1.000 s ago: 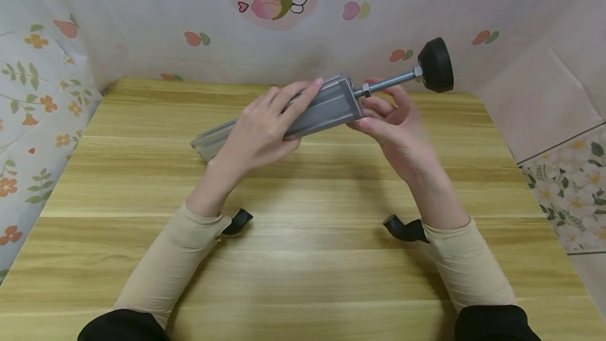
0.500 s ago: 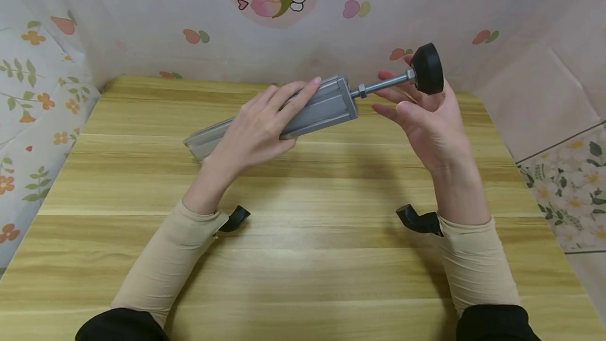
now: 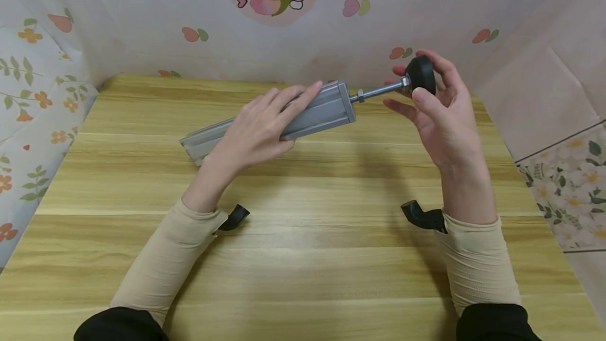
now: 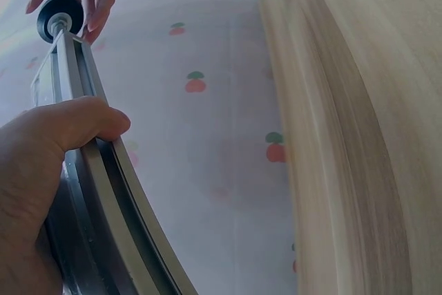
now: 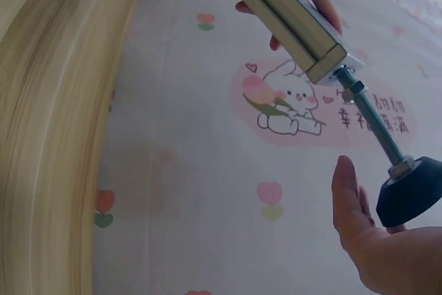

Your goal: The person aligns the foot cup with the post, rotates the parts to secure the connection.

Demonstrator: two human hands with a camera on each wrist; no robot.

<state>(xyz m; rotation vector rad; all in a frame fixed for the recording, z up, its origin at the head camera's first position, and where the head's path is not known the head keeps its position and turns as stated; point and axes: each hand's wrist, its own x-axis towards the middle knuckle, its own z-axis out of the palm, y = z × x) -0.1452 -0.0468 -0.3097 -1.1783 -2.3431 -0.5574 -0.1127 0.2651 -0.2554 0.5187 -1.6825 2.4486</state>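
Right, in the middle of the frame we have the left hand (image 3: 258, 128) gripping a long, grey, grooved metal bar (image 3: 326, 109), fingers over the top, forefinger slightly apart, thumb round the near side. The bar slants across the upper middle, right end higher, and out of that end runs a thin, silver, threaded steel rod (image 3: 381, 90), with a silver hex nut (image 3: 361, 96) near the bar. On its tip, upper right, sits a black, cone-shaped foot (image 3: 420, 73), and there's the right hand (image 3: 452, 120) around it! We see those fingers spread, forefinger by the upper rim, thumb across the lower edge, others behind the rod; whether they press, we can't tell. Below, we've got a yellowish wood-grain tabletop (image 3: 307, 278); along the top, a white backdrop (image 3: 142, 14) with small coloured prints. Tight cream sleeves (image 3: 161, 262) cover both forearms, a short, bent, black piece (image 3: 421, 217) jutting from each.
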